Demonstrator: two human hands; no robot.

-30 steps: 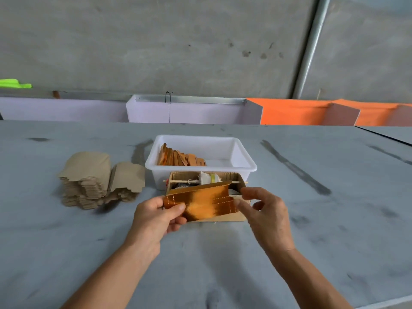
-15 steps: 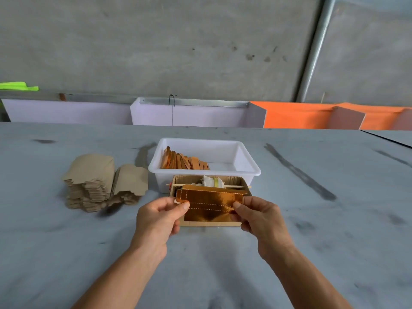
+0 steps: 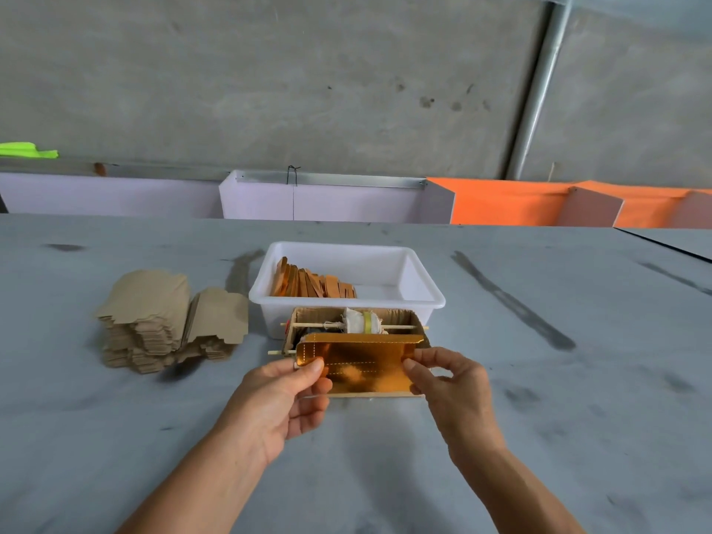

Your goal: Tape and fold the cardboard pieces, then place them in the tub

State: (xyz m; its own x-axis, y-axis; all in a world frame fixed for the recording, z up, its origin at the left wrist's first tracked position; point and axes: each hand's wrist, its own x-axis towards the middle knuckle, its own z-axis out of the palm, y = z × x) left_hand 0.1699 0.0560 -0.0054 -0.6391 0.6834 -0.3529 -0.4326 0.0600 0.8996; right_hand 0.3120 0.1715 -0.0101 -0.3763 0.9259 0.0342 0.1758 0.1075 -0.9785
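I see the gold cardboard piece [image 3: 362,364] sitting flatter and squarer to me than it did a second ago, when it was tilted and half-creased between the hands; it now spreads wide, shiny face towards me, dashed fold lines showing along its left end and middle. I read that as the piece being opened out and lined up over the small cardboard jig [image 3: 348,321] (the open box with a stick through it carrying what looks like a tape roll), so the taping or the next fold seems close, and nothing from this piece has gone to the tub yet.

My left hand [image 3: 277,402] pinches the piece's lower left corner, thumb on the front face. My right hand [image 3: 450,383] pinches the right edge with thumb and forefinger, other fingers curled behind. The piece spans the gap between both grips, held just above the table [image 3: 578,418] and in front of the jig.

The white tub [image 3: 424,298] stands just behind the jig, folded gold pieces [image 3: 308,283] already leaning in its left half. A stack of flat brown blanks [image 3: 154,317] lies well to the left
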